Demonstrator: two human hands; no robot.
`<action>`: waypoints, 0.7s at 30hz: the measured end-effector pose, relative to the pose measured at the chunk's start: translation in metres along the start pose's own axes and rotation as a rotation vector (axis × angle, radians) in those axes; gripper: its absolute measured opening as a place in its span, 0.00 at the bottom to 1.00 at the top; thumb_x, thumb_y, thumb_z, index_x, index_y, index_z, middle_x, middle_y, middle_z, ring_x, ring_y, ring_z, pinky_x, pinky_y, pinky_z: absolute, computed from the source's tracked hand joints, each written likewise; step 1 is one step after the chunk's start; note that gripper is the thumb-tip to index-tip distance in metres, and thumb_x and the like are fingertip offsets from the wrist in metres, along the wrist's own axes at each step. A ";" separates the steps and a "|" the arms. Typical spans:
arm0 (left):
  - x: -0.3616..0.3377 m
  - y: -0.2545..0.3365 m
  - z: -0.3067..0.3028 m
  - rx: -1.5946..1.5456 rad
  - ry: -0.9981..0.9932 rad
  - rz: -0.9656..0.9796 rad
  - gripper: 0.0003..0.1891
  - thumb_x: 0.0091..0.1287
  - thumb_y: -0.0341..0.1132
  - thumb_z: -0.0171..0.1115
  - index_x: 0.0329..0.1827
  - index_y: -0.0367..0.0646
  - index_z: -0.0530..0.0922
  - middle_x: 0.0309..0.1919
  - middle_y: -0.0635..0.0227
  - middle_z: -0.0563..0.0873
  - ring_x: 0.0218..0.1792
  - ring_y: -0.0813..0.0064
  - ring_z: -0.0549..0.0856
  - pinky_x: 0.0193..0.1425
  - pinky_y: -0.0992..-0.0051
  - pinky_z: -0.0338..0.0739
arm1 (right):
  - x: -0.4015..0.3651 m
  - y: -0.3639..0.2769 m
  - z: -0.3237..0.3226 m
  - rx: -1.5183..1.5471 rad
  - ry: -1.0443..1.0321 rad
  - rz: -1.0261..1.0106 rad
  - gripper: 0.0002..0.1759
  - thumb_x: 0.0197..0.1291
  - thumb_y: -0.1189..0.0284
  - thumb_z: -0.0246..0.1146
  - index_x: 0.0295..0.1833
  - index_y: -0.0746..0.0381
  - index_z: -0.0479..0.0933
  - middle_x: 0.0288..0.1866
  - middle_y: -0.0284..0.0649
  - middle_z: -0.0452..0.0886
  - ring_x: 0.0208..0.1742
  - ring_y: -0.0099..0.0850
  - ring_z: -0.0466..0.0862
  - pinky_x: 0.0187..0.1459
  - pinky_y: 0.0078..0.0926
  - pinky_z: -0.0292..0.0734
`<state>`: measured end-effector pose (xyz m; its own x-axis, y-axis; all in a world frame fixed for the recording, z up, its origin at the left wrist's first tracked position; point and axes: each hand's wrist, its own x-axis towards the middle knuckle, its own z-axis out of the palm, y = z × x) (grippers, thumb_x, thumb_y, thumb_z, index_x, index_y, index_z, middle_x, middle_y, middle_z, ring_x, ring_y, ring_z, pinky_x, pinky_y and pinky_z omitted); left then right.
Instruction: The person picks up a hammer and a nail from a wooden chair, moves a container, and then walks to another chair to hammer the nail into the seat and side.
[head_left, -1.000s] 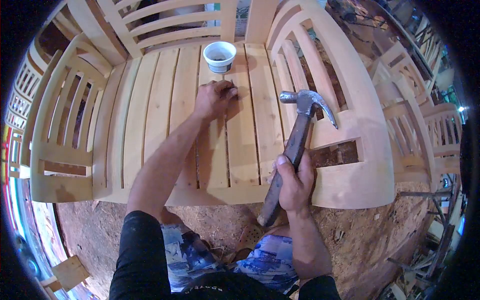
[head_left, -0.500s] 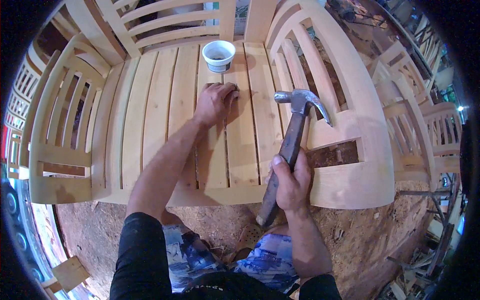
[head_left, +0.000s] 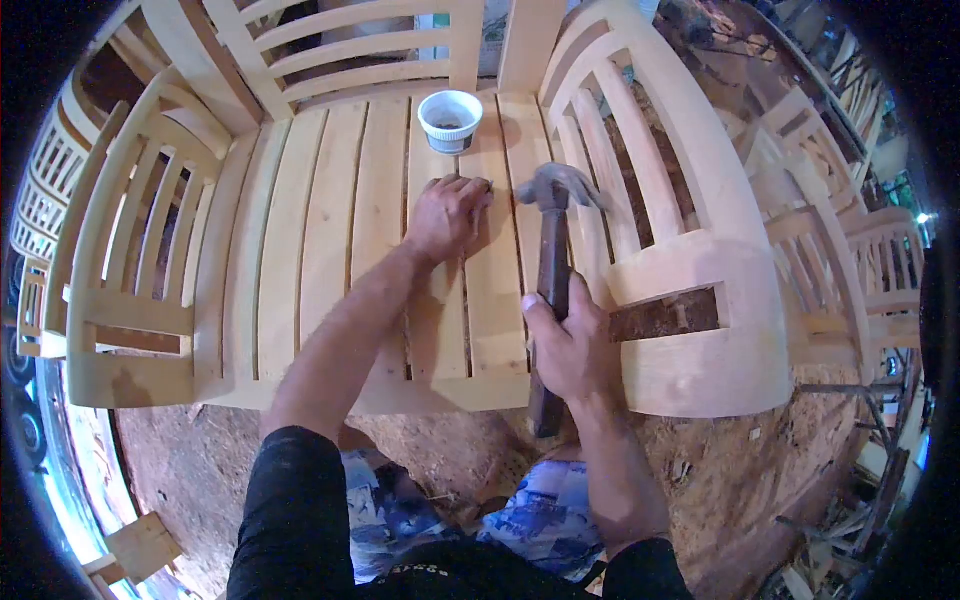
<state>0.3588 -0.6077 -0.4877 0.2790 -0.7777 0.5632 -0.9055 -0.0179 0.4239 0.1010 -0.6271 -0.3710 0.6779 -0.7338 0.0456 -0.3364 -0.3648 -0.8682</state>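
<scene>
My right hand (head_left: pixel 578 345) is wrapped round the dark handle of a claw hammer (head_left: pixel 553 245), held upright above the right part of a slatted wooden bench seat (head_left: pixel 330 220). The hammer's head is slightly blurred, its face to the left and claw to the right. On the slats, my left hand (head_left: pixel 448 218) rests with its fingers pinched together near a gap; a tiny dark bit shows at the fingertips, too small to name. Just beyond those fingers stands a white ribbed tub (head_left: pixel 450 112) with small dark contents.
The bench's slatted armrests rise at the left (head_left: pixel 135 310) and right (head_left: pixel 690 255), with a slatted backrest (head_left: pixel 350 42) behind. More wooden chairs (head_left: pixel 810 235) stand farther right. Sawdust covers the ground (head_left: pixel 720 460), and a wood block (head_left: pixel 143 545) lies at lower left.
The hammer has swung left and turned more upright, its head nearer my left hand. My left hand keeps its pinch on the slats. The whole view has shifted slightly.
</scene>
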 end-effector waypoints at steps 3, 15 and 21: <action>0.001 0.001 -0.003 -0.003 -0.028 -0.003 0.07 0.68 0.27 0.64 0.47 0.41 0.83 0.39 0.55 0.89 0.43 0.46 0.87 0.49 0.53 0.82 | 0.011 0.001 0.012 0.163 -0.046 0.061 0.13 0.69 0.68 0.66 0.50 0.66 0.77 0.32 0.50 0.85 0.30 0.45 0.87 0.35 0.43 0.80; 0.001 0.000 0.000 -0.019 0.014 0.008 0.07 0.69 0.29 0.64 0.48 0.40 0.83 0.41 0.56 0.89 0.44 0.47 0.86 0.52 0.53 0.82 | 0.031 -0.027 0.020 -0.188 0.058 -0.165 0.16 0.68 0.70 0.65 0.55 0.68 0.74 0.34 0.58 0.86 0.35 0.60 0.87 0.36 0.55 0.81; -0.002 -0.004 0.004 -0.030 0.043 0.027 0.06 0.68 0.31 0.66 0.45 0.42 0.82 0.37 0.56 0.89 0.42 0.50 0.87 0.48 0.53 0.81 | 0.016 -0.016 0.015 -0.105 0.090 -0.031 0.20 0.67 0.66 0.68 0.57 0.66 0.75 0.34 0.57 0.87 0.35 0.58 0.89 0.37 0.54 0.82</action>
<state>0.3603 -0.6085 -0.4932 0.2685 -0.7500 0.6045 -0.9032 0.0221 0.4286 0.1273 -0.6241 -0.3640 0.6293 -0.7679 0.1197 -0.3863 -0.4427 -0.8092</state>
